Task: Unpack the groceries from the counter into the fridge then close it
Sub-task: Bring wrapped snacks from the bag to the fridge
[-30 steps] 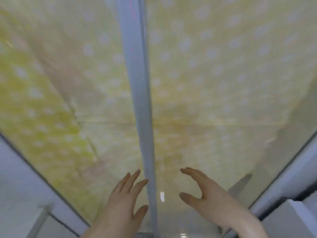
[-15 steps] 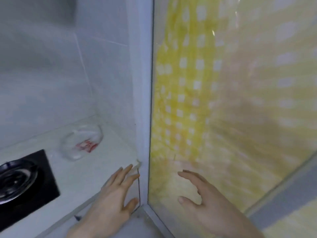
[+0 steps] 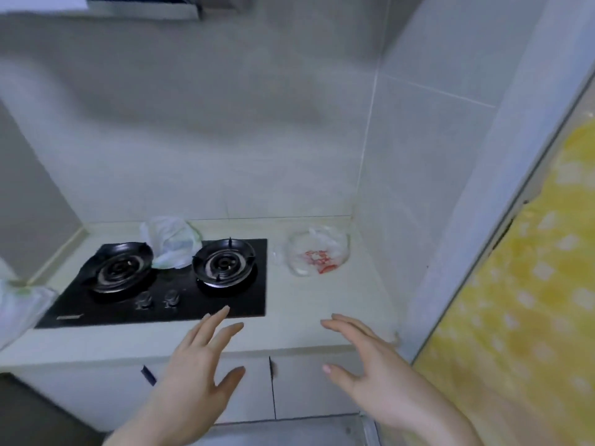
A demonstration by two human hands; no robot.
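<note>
A clear plastic bag with red print (image 3: 317, 254) lies on the pale counter (image 3: 322, 304) in the back right corner. A white plastic bag (image 3: 170, 239) sits behind the two burners of the black gas hob (image 3: 161, 284). Part of another white bag (image 3: 19, 304) shows at the left edge. My left hand (image 3: 196, 375) and my right hand (image 3: 380, 378) hover in front of the counter edge, fingers spread, holding nothing. No fridge is in view.
A yellow cloth with white dots (image 3: 515, 317) hangs behind a framed glass panel on the right. White cabinet doors (image 3: 299, 384) sit under the counter. Tiled walls close the back and right side. A range hood (image 3: 145, 8) hangs above.
The view has swung left, from the yellow dotted panel to the counter and hob. Both hands stay spread and empty in front of me.
</note>
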